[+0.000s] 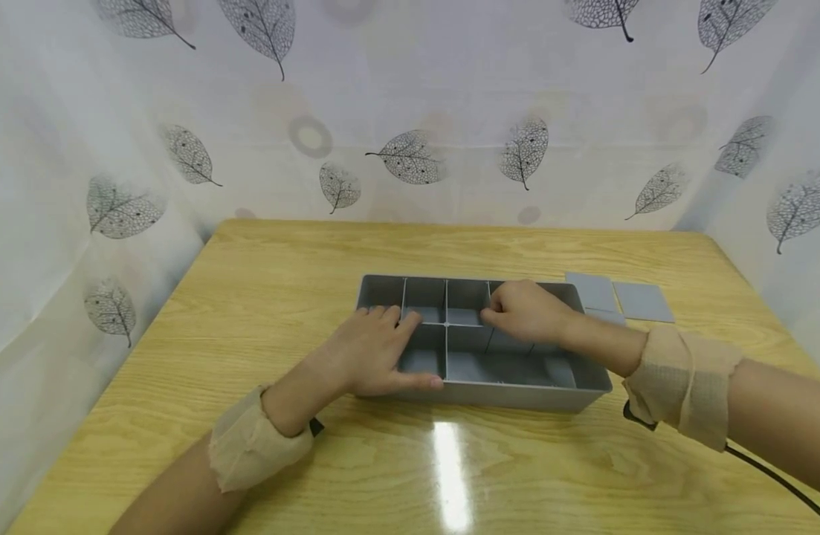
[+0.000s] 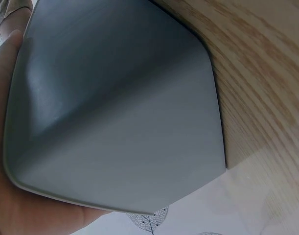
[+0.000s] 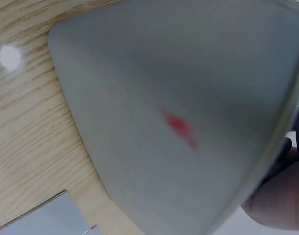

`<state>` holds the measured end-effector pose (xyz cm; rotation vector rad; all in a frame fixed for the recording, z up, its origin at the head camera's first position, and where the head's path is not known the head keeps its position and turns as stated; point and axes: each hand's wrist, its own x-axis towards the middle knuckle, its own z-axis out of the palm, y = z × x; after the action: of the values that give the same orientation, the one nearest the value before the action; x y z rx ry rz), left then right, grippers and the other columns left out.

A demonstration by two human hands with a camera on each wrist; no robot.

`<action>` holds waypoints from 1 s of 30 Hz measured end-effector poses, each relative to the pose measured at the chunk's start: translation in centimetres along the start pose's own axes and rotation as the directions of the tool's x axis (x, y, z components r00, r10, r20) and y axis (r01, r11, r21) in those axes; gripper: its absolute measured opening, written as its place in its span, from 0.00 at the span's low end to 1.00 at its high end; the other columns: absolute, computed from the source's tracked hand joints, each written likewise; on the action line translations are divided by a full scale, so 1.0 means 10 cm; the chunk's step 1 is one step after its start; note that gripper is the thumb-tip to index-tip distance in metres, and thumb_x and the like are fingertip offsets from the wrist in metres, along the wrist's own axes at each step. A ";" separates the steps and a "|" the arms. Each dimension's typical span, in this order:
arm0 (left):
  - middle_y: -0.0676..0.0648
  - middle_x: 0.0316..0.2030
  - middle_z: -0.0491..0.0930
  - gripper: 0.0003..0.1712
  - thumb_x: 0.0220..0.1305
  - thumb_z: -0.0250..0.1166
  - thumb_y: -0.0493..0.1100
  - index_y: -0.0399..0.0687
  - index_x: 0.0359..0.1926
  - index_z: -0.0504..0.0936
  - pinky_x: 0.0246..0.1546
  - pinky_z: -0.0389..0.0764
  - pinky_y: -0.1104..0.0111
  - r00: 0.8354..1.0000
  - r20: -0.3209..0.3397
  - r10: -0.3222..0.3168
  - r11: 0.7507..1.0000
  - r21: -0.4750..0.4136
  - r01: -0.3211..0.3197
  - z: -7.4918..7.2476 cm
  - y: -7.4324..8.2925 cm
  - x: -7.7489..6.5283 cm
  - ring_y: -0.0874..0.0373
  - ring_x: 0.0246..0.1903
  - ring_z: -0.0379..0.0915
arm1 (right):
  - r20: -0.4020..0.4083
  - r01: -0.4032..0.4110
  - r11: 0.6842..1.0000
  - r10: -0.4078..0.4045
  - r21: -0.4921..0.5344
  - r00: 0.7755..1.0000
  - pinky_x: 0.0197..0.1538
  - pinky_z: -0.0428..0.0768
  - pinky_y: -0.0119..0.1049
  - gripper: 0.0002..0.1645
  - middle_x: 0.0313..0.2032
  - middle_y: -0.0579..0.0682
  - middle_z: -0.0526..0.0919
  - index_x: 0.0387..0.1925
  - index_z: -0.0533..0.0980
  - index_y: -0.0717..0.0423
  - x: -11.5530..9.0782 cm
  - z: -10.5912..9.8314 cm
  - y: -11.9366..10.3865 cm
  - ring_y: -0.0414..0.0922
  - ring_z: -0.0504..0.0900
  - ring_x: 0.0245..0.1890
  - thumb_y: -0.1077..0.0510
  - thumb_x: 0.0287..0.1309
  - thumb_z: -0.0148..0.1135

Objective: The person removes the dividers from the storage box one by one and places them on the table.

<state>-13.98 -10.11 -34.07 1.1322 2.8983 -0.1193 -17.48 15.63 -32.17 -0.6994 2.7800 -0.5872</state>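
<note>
A long grey plastic box (image 1: 476, 395) with thin cross dividers splitting it into several compartments rests on the table. My left hand (image 1: 376, 351) lies over the box's left end, fingers spread across the left compartments and thumb reaching along the front rim. In the left wrist view, the box's smooth end wall (image 2: 125, 132) fills the middle. My right hand (image 1: 528, 312) is inside the back row with curled fingers, pinching a divider (image 1: 489, 292) right of the middle; its fingertips are partly hidden. A red mark (image 3: 178, 126) shows on the box wall in the right wrist view.
Loose flat grey panels (image 1: 644, 302) lie on the wooden table (image 1: 282, 267) behind the box's right end, one partly hidden by the box. A leaf-patterned curtain (image 1: 450, 89) hangs behind and at both sides. A black cable (image 1: 777, 479) trails from the right wrist.
</note>
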 end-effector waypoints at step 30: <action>0.46 0.44 0.73 0.61 0.43 0.24 0.88 0.48 0.60 0.62 0.39 0.73 0.60 1.000 0.012 -0.005 1.000 0.002 0.005 -0.01 0.00 0.01 0.54 0.39 0.69 | -0.202 0.014 1.000 -0.015 -0.010 0.979 0.26 0.67 0.36 0.25 0.06 0.38 0.54 0.05 0.58 0.48 -0.08 -0.37 -0.21 0.37 0.51 0.10 0.56 0.53 0.52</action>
<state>-13.99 -10.04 -34.01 1.1207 2.8912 -0.1284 -17.08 15.52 -27.92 -0.6983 2.9668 -0.6855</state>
